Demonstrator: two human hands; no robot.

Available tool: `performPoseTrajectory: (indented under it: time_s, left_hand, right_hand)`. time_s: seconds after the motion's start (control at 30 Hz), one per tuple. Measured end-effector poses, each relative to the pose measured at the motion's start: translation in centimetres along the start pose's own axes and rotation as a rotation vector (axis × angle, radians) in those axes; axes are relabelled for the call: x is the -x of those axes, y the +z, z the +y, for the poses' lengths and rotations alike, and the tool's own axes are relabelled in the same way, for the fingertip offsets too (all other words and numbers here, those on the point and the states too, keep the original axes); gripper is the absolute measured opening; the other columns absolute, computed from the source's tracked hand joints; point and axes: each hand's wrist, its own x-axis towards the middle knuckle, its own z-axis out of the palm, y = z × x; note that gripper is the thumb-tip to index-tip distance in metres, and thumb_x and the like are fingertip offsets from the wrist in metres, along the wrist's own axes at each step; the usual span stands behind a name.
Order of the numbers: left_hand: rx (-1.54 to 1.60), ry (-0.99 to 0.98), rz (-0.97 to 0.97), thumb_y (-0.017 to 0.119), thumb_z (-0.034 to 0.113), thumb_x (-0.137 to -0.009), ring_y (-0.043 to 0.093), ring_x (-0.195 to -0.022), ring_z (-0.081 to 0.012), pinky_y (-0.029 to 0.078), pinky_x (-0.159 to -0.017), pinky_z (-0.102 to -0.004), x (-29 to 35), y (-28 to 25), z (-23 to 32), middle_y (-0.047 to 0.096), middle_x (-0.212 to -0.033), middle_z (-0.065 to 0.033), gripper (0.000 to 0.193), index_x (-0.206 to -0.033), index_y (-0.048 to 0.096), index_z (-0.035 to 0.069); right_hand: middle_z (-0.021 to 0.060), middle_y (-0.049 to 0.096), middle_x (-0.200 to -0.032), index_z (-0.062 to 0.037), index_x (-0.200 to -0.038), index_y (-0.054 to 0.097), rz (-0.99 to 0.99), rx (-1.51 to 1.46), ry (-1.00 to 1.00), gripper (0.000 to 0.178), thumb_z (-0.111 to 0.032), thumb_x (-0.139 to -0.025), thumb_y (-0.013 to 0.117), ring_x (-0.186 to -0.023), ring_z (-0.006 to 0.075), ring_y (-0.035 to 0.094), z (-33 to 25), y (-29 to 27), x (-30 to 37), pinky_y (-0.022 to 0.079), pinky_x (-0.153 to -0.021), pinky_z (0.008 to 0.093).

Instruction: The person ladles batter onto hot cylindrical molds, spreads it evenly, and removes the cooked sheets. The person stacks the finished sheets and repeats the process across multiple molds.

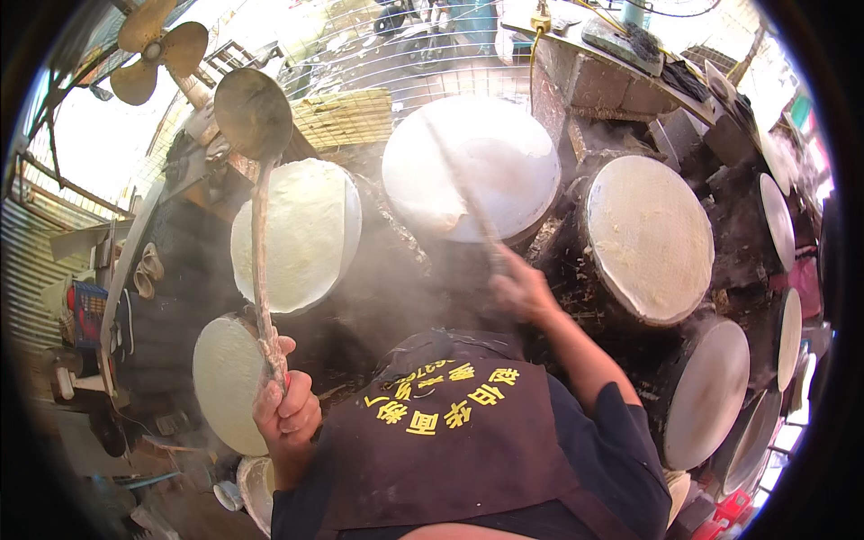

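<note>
My left hand (290, 412) is wrapped round the long handle of a ladle (255, 117), held upright with its round dark bowl at the top. In my right hand (524, 286) is a long thin stick-like tool (463, 191), blurred along its length. It reaches over the far middle round pan (504, 157), which has a smooth white surface; whether it touches that surface I cannot tell. Left of this pan is a round pan (352, 236) covered by a pale yellowish sheet (292, 229). Another pale, bumpy sheet (650, 238) covers the pan on the right.
More round pans stand around me, one at the lower left (227, 387) and one at the lower right (706, 393). Steam drifts over the dark surface between them. A metal fan (153, 51) is at the upper left. Wire mesh (360, 40) stands behind the far pan.
</note>
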Motion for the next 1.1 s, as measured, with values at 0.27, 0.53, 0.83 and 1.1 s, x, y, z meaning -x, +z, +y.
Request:
performPoseTrajectory:
  time_s: [0.27, 0.53, 0.83, 1.1]
  left_hand:
    - [0.035, -0.071, 0.010, 0.043, 0.012, -0.098, 0.028, -0.043, -0.0043, 0.029, -0.030, -0.0173, 1.4, -1.9, 1.3, 0.035, -0.065, -0.0009, 0.060, -0.149, 0.011, 0.012]
    - [0.078, -0.179, 0.002, 0.044, 0.010, -0.098, 0.024, -0.042, -0.0037, 0.025, -0.030, -0.0160, 1.7, -3.1, 3.2, 0.033, -0.066, -0.0007, 0.062, -0.150, 0.010, 0.015]
    - [0.174, -0.387, -0.083, 0.034, 0.012, -0.101, 0.020, -0.040, -0.0024, 0.021, -0.029, -0.0177, 1.0, -2.6, 4.4, 0.034, -0.072, -0.0046, 0.059, -0.151, 0.003, 0.018]
    - [0.008, -0.308, 0.034, 0.044, 0.010, -0.097, 0.024, -0.041, -0.0026, 0.025, -0.029, -0.0160, 0.7, 0.1, 3.1, 0.033, -0.064, 0.0010, 0.059, -0.149, 0.017, 0.011]
  right_hand:
    - [0.0276, 0.063, -0.089, -0.0094, -0.137, 0.042, 0.219, 0.163, -0.176, 0.050, -0.013, -0.088, 0.053, -0.085, 0.0406, 0.062, 6.6, 11.5, -5.3, 0.047, -0.078, 0.0460]
    - [0.0042, 0.058, -0.069, -0.0170, -0.136, 0.050, 0.328, -0.038, 0.135, 0.048, -0.012, -0.088, 0.051, -0.053, 0.0107, 0.051, 5.8, 3.3, 3.3, 0.045, -0.049, 0.0280]
    - [0.0195, 0.063, -0.089, -0.0146, -0.135, 0.047, 0.483, 0.404, -0.227, 0.047, -0.013, -0.089, 0.053, -0.072, 0.0311, 0.060, 5.7, 4.4, 2.4, 0.049, -0.064, 0.0365]
    - [0.0247, 0.064, -0.086, -0.0138, -0.134, 0.048, 0.428, 0.394, -0.085, 0.047, -0.012, -0.088, 0.056, -0.079, 0.0375, 0.065, 5.4, -0.8, 5.0, 0.051, -0.071, 0.0411]
